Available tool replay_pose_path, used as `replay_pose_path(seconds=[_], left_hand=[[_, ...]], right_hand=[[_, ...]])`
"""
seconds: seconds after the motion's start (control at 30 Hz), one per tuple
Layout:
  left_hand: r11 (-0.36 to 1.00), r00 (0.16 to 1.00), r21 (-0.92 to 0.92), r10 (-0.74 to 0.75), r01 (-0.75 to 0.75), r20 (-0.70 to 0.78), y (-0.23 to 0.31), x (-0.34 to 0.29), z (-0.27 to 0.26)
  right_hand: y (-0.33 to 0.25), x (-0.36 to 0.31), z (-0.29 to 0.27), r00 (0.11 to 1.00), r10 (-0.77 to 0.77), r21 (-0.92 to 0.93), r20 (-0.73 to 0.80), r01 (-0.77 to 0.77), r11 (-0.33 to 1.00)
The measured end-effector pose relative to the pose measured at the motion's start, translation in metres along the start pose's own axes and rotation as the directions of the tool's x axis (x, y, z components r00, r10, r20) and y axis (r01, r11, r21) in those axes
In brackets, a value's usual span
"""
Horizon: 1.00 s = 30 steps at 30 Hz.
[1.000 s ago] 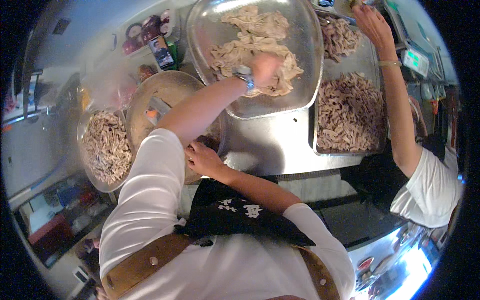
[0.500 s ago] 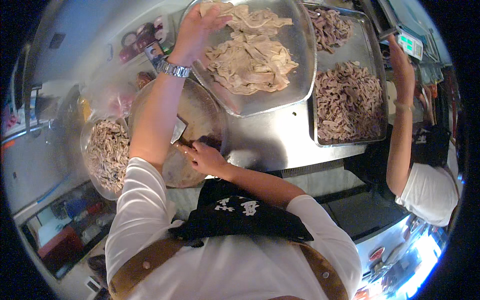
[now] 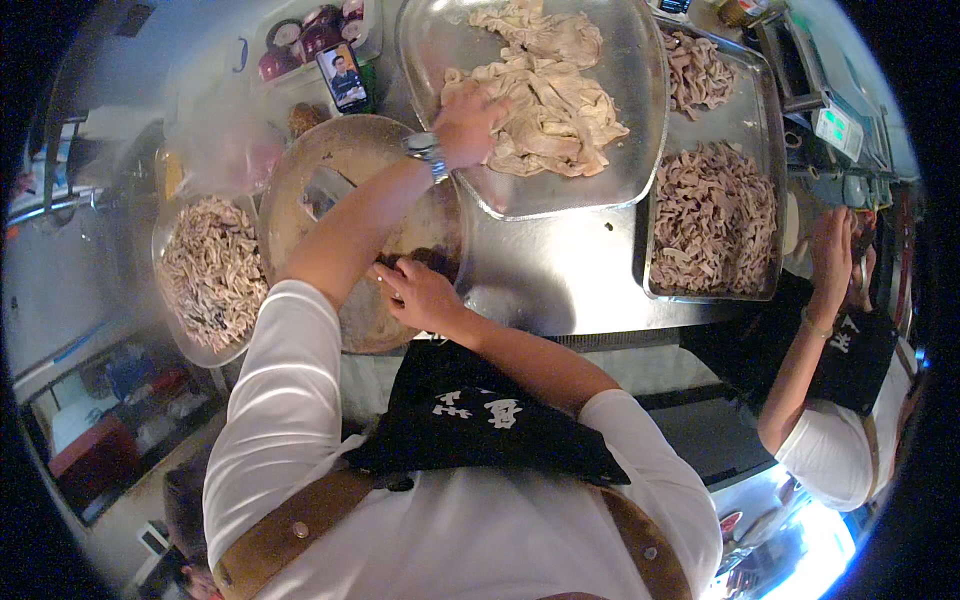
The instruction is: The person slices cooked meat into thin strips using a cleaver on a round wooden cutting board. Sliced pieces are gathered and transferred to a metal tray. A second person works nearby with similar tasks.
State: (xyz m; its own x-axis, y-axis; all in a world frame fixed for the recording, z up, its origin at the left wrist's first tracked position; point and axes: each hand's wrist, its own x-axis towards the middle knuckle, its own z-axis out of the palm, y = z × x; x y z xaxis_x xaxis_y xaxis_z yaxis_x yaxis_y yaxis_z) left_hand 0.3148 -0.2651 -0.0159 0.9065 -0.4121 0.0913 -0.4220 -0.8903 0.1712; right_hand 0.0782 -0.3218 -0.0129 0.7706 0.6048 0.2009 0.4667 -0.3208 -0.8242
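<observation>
My left hand point(image 3: 468, 128) rests with spread fingers on the left edge of a heap of pale, sheet-like meat point(image 3: 555, 125) in a large metal tray point(image 3: 590, 205). Below it, my right hand point(image 3: 415, 295) is closed round the handle of a cleaver over a round chopping board point(image 3: 300, 245). The cleaver's blade point(image 3: 322, 192) shows past my left forearm, which hides its middle. A dark patch lies on the board beside my right hand. Left of the board, a clear tub holds sliced meat strips point(image 3: 212, 270).
A second metal tray point(image 3: 770, 290) at the right holds two piles of sliced meat point(image 3: 715, 215). A phone point(image 3: 342, 78) stands by a box of purple onions point(image 3: 310, 35). A scale point(image 3: 838, 130) sits far right, near a co-worker's hands point(image 3: 835, 255).
My left hand has come down and right, from the top of the meat heap to its left edge. The right hand still grips the cleaver. The co-worker's raised hand has lowered.
</observation>
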Motion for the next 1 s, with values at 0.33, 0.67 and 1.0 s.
replay_pose_path(seconds=[0.33, 0.67, 1.0], left_hand=[[0.950, 0.949, -0.007, -0.310, 0.311, 0.059, -0.009, 0.077, -0.001], [0.779, 0.721, -0.154, -0.461, 0.608, 0.518, -0.022, 0.155, 0.033], [0.711, 0.707, -0.026, -0.694, 0.703, 0.135, -0.008, 0.160, 0.050]], right_hand=[[0.001, -0.001, 0.004, 0.999, 0.035, 0.029, 0.021, -0.036, 0.999], [0.005, -0.004, 0.015, 0.997, 0.073, 0.112, 0.003, -0.073, 0.991], [-0.001, -0.002, -0.007, 0.974, 0.206, 0.433, 0.096, -0.227, 0.872]])
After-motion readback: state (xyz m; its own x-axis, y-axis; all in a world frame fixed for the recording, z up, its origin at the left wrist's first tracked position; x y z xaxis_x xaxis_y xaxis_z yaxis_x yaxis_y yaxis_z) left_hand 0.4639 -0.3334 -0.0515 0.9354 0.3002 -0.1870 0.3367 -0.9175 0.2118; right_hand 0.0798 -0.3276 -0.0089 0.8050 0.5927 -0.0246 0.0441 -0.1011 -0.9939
